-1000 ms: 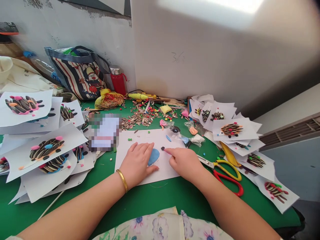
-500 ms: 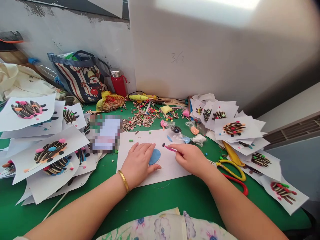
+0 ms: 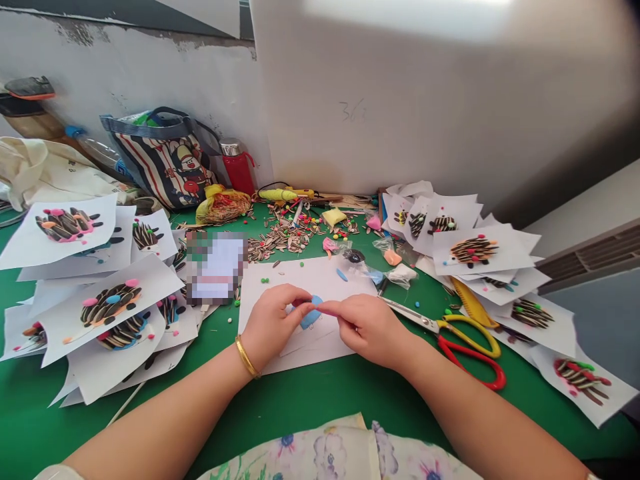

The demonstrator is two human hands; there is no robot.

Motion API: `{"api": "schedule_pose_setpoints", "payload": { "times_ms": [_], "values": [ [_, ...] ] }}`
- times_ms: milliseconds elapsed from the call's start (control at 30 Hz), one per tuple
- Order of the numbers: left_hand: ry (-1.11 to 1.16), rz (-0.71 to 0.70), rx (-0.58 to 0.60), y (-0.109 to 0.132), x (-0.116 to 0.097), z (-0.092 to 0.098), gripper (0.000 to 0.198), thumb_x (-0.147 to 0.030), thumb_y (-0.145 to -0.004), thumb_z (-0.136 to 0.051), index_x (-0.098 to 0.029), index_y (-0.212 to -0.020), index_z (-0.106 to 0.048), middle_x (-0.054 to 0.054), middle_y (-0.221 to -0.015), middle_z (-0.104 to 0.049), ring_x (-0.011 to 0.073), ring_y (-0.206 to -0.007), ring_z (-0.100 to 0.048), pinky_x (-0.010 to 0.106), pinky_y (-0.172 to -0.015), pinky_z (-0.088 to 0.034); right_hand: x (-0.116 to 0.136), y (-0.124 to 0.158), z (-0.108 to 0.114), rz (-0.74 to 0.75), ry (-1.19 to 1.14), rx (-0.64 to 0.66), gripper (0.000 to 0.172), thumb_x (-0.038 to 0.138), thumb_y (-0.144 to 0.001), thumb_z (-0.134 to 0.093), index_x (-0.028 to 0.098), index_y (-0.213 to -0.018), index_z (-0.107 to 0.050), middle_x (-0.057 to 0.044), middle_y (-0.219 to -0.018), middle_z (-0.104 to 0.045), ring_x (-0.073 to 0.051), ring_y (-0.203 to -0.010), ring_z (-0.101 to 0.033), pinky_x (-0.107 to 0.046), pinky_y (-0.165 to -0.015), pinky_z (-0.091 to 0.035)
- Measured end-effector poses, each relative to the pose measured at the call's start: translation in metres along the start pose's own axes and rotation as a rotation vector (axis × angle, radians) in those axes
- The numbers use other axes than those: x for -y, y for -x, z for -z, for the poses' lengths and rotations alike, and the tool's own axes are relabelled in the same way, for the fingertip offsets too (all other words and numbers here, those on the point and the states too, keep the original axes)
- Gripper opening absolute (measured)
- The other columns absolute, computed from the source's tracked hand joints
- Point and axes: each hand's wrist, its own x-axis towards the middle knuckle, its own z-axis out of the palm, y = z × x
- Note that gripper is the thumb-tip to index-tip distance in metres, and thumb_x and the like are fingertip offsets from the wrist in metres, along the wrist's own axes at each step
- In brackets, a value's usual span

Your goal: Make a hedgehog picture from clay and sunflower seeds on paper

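Flat, rounded blue clay-like patch (image 3: pixel 309 321) lies on white paper (image 3: pixel 300 353) upon a green tabletop (image 3: pixel 325 397), before a pale wall (image 3: pixel 400 100). Left hand (image 3: pixel 275 317) and right hand (image 3: pixel 373 327) meet fingertips over its partly hidden surface; whether they clamp anything, I cannot tell. Green tabletop borders the paper's near edge, red-and-yellow-handled scissors (image 3: pixel 430 325) at right.

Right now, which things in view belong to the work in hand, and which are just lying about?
Likely in the work:
white paper sheet
flat blue oval
loose striped seeds

Apparently lying about:
striped cartoon-print fabric bag
red bottle with silver cap
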Motion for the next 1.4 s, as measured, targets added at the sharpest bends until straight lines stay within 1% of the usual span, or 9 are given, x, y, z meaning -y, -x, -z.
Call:
{"api": "schedule_pose_setpoints", "payload": {
  "times_ms": [233,433,567,733,967,1100,1167,1267,1400],
  "values": [
    [0.164,0.117,-0.072,-0.001,-0.004,0.003,0.019,-0.034,-0.089,-0.058,-0.021,-0.091,-0.070,0.004,-0.092,-0.071,0.0195,-0.089,-0.064,0.033,-0.082,-0.050,-0.027,0.004,0.014,-0.107,0.175,-0.074,0.039,0.012,-0.087,-0.046,0.023,-0.119,-0.067,-0.005,-0.096,-0.074,-0.017,-0.083,-0.065,-0.028,-0.078,-0.046],
    [0.346,0.236,-0.011,0.000,-0.012,0.006,0.029,-0.040,-0.090,-0.055,-0.020,-0.098,-0.074,0.005,-0.089,-0.072,0.0188,-0.083,-0.066,0.032,-0.079,-0.053,-0.048,0.003,0.017,-0.214,0.410,-0.051,0.028,0.014,-0.090,-0.050,0.021,-0.104,-0.073,-0.011,-0.105,-0.065,-0.024,-0.097,-0.058,-0.037,-0.083,-0.045],
    [0.461,0.291,0.063,0.002,-0.018,0.005,0.033,-0.044,-0.089,-0.055,-0.019,-0.099,-0.074,0.004,-0.082,-0.071,0.0183,-0.078,-0.065,0.031,-0.075,-0.053,-0.024,-0.002,0.007,-0.049,0.196,-0.211,0.026,0.021,-0.093,-0.052,0.024,-0.111,-0.071,-0.009,-0.105,-0.063,-0.022,-0.097,-0.057,-0.037,-0.087,-0.046],
    [0.558,0.248,0.205,0.006,-0.024,0.003,0.027,-0.042,-0.086,-0.061,-0.018,-0.087,-0.075,0.005,-0.086,-0.072,0.0182,-0.080,-0.063,0.029,-0.076,-0.051,0.005,-0.005,-0.009,0.138,-0.089,-0.280,0.030,0.027,-0.095,-0.056,0.030,-0.123,-0.065,-0.004,-0.090,-0.061,-0.017,-0.085,-0.057,-0.032,-0.079,-0.048],
    [0.625,0.286,0.345,0.006,-0.028,0.007,0.031,-0.046,-0.085,-0.061,-0.018,-0.084,-0.074,0.005,-0.080,-0.071,0.0180,-0.076,-0.061,0.031,-0.075,-0.051,0.005,-0.004,-0.012,0.114,-0.219,-0.297,0.018,0.028,-0.094,-0.058,0.027,-0.106,-0.071,-0.003,-0.081,-0.061,-0.016,-0.079,-0.059,-0.031,-0.073,-0.049],
    [0.655,0.334,0.305,0.004,-0.025,0.010,0.032,-0.044,-0.082,-0.064,-0.018,-0.099,-0.074,0.006,-0.087,-0.072,0.0186,-0.080,-0.063,0.032,-0.076,-0.053,0.002,-0.004,-0.009,0.038,-0.262,-0.322,0.015,0.028,-0.093,-0.058,0.023,-0.099,-0.070,-0.004,-0.085,-0.066,-0.017,-0.081,-0.061,-0.032,-0.076,-0.050],
    [0.659,0.364,0.247,0.002,-0.019,0.011,0.037,-0.043,-0.081,-0.066,-0.020,-0.109,-0.072,0.006,-0.092,-0.072,0.0188,-0.082,-0.064,0.032,-0.077,-0.053,0.001,-0.004,-0.009,-0.070,-0.293,-0.295,0.014,0.028,-0.092,-0.057,0.023,-0.097,-0.069,-0.004,-0.087,-0.068,-0.016,-0.080,-0.061,-0.031,-0.076,-0.050],
    [0.651,0.383,0.133,-0.005,-0.005,0.012,0.039,-0.043,-0.081,-0.068,-0.020,-0.113,-0.070,0.006,-0.098,-0.071,0.0189,-0.087,-0.065,0.032,-0.080,-0.053,0.001,-0.005,-0.011,-0.243,-0.390,-0.120,0.013,0.025,-0.091,-0.057,0.022,-0.094,-0.069,-0.002,-0.084,-0.070,-0.016,-0.078,-0.062,-0.027,-0.071,-0.049],
    [0.665,0.411,-0.005,-0.012,0.009,0.013,0.042,-0.043,-0.080,-0.069,-0.019,-0.114,-0.068,0.007,-0.103,-0.070,0.0183,-0.092,-0.064,0.034,-0.088,-0.050,0.002,-0.007,-0.017,-0.279,-0.478,0.122,0.012,0.023,-0.087,-0.059,0.021,-0.091,-0.070,-0.001,-0.087,-0.070,-0.015,-0.079,-0.063,-0.025,-0.072,-0.048]
  ]
}}
